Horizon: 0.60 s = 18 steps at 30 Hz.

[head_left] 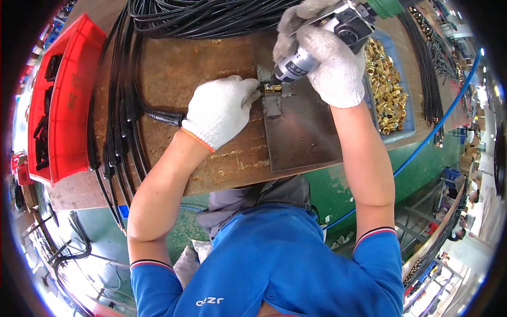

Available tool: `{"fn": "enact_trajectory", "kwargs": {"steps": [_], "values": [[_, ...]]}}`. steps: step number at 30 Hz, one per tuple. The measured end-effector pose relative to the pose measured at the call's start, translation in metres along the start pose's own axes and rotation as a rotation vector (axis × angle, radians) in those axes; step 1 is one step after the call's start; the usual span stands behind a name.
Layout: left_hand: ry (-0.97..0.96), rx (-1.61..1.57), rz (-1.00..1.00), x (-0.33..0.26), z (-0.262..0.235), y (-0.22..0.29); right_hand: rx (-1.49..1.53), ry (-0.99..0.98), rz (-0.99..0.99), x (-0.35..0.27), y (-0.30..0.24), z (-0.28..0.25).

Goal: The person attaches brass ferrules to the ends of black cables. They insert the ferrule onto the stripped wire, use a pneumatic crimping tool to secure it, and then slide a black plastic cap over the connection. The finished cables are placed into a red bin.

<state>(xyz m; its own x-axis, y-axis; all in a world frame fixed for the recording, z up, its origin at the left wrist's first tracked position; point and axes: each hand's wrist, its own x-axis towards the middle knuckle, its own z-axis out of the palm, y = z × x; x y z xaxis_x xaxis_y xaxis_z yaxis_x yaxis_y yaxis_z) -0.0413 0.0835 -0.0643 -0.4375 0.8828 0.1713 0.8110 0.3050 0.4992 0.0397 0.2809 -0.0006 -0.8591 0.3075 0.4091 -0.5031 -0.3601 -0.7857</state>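
My left hand, in a white knit glove, is closed around the end of a black cable with a thick black sleeve. Just beyond its fingertips a brass fitting lies at a small metal fixture on a dark plate. My right hand, gloved too, grips a silver-and-black power tool. The tool's rounded nose points down toward the brass fitting, just to its upper right. The glove hides part of the tool's body.
A red bin with black parts stands at the left, beside several hanging black cables. Coiled black cable lies at the back. A grey-blue tray of brass fittings sits at the right, near a blue hose.
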Motion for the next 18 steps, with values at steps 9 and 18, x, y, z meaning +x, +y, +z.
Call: {"fn": "enact_trajectory", "kwargs": {"steps": [9,18], "values": [[0.003,-0.007,0.009,0.002,-0.002,0.0,0.146,-0.519,0.318,0.029,0.004,-0.02],[0.031,0.044,0.03,0.0,0.004,-0.001,0.128,-0.057,0.187,-0.001,0.012,0.01]]}}
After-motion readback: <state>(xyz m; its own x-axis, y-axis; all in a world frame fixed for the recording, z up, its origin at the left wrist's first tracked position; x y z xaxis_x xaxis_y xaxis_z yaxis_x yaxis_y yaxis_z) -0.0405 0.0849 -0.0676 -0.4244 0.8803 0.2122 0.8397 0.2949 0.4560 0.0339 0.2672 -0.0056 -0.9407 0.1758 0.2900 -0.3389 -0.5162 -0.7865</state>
